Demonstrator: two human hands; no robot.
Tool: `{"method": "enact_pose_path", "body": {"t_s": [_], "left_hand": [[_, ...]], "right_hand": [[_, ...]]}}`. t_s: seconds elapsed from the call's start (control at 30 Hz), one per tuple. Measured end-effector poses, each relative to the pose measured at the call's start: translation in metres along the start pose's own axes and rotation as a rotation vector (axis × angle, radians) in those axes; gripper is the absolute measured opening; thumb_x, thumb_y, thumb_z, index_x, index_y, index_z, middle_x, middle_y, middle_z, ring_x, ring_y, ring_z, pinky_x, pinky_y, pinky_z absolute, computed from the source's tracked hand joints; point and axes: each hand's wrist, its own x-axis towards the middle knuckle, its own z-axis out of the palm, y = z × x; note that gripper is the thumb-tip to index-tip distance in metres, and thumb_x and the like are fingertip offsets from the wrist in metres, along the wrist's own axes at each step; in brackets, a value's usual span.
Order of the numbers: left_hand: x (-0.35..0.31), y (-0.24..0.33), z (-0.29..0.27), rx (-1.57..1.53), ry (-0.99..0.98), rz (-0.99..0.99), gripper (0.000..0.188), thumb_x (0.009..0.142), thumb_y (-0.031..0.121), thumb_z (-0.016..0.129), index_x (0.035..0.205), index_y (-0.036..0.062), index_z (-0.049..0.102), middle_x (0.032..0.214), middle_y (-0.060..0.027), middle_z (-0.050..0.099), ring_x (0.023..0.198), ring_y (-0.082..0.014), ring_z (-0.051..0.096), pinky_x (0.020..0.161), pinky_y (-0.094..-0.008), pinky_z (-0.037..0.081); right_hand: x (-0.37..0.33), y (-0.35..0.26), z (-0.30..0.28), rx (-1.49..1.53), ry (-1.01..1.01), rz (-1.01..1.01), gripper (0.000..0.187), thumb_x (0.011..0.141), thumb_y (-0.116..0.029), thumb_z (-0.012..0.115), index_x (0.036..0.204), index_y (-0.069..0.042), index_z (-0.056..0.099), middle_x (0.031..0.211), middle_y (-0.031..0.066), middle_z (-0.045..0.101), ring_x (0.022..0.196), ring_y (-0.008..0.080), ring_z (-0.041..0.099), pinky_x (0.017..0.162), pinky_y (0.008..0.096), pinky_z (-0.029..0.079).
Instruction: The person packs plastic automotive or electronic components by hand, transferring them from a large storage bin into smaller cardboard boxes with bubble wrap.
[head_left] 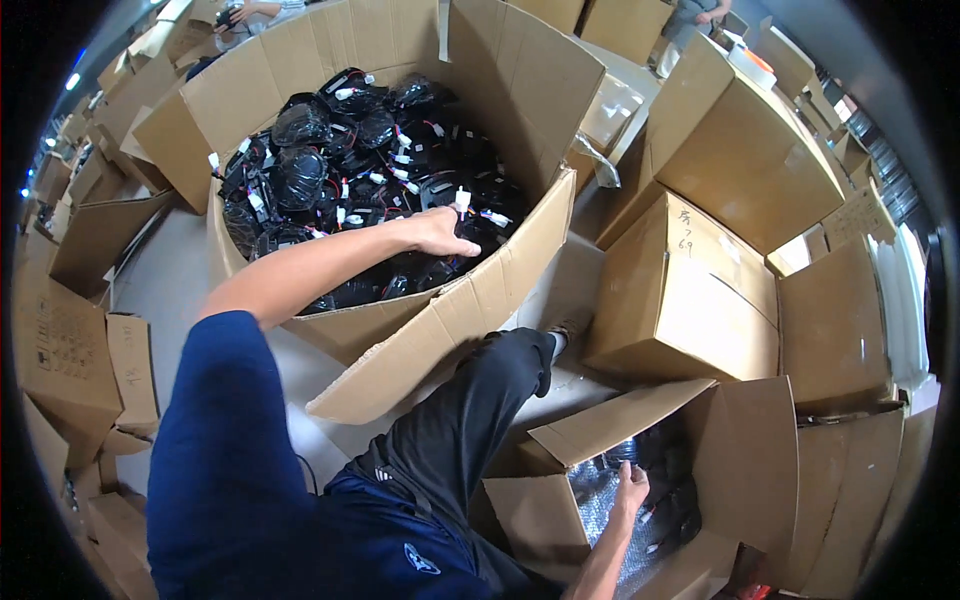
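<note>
Parts point(362, 195), black, film-wrapped and trailing white plugs point(377, 178), fill the big box point(520, 90) at far centre, and watching through the head camera from my remote seat I count these as the things being handled. I see the left grip point(445, 235) low in that box over the heap's near right side, back of the hand up, arm stretched over the near wall. One upright plug point(463, 198) shows beside its fingers; whether they are clasping a part I cannot tell, since the hand hides them.

The right grip point(630, 490) is at the small box point(745, 450), near right, fingers bent over bubble wrap point(597, 497). I cannot tell whether it pinches anything. More dark parts point(680, 490) lie in there, just right of the wrap, which I judge is there as padding; the film probably guards against scuffs.

The big box's near flap point(450, 320) leans outward, I think so that the arm has a lower edge to clear. The small box's flaps are spread too, leaving its mouth accessible. One leg point(450, 400) extends between the two boxes, presumably keeping both within reach.
</note>
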Motion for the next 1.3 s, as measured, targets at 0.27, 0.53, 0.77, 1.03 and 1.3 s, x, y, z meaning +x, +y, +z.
{"method": "enact_pose_path", "body": {"t_s": [0.27,0.53,0.77,1.03,1.3], "left_hand": [[0.026,-0.047,-0.022,-0.195,0.123,-0.032,0.033,0.094,0.024,0.057,0.095,-0.0074,0.067,0.093,-0.0222,0.071,0.085,-0.0324,0.071,0.079,-0.0468,0.055],[-0.061,0.107,-0.143,-1.609,0.101,-0.121,0.036,0.107,0.03,0.047,0.078,0.0095,0.053,0.11,-0.0208,0.069,0.099,-0.0251,0.067,0.094,-0.0416,0.055],[-0.121,0.229,-0.074,-1.641,-0.526,-0.09,0.034,0.106,0.025,0.049,0.077,0.0069,0.054,0.107,-0.0206,0.069,0.09,-0.0182,0.067,0.087,-0.0338,0.058],[-0.168,0.32,0.002,-1.379,-1.046,-0.158,0.054,0.096,0.063,0.054,0.08,0.0116,0.058,0.098,-0.0119,0.07,0.1,-0.0184,0.064,0.097,-0.0424,0.05],[-0.147,0.325,0.102,-1.052,-1.365,-0.126,0.052,0.105,0.048,0.049,0.105,0.0014,0.071,0.081,-0.0006,0.061,0.062,-0.0042,0.051,0.051,-0.0195,0.043]], "right_hand": [[-0.056,-0.039,-0.043,0.19,-0.093,0.075,0.028,0.094,-0.018,0.068,0.107,0.007,0.067,0.091,0.0069,0.069,0.078,0.0106,0.06,0.069,0.0253,0.049],[-0.12,-0.236,0.001,0.315,-0.183,-0.364,0.043,0.087,-0.003,0.075,0.128,0.002,0.061,0.118,0.0132,0.068,0.108,0.0216,0.067,0.097,0.0327,0.053],[-0.131,-0.351,-0.008,0.172,-0.192,-1.341,0.069,0.068,-0.002,0.08,0.134,0.0,0.06,0.147,0.025,0.049,0.14,0.0416,0.044,0.114,0.0497,0.036],[-0.152,-0.277,-0.092,0.509,-0.162,-0.712,0.055,0.074,-0.004,0.083,0.124,0.004,0.061,0.125,0.0159,0.067,0.115,0.0262,0.065,0.099,0.0388,0.052],[-0.001,-0.079,-0.185,0.896,0.03,0.306,0.025,0.096,-0.022,0.069,0.102,0.002,0.071,0.096,0.0105,0.074,0.082,0.0185,0.07,0.079,0.0353,0.057]]}}
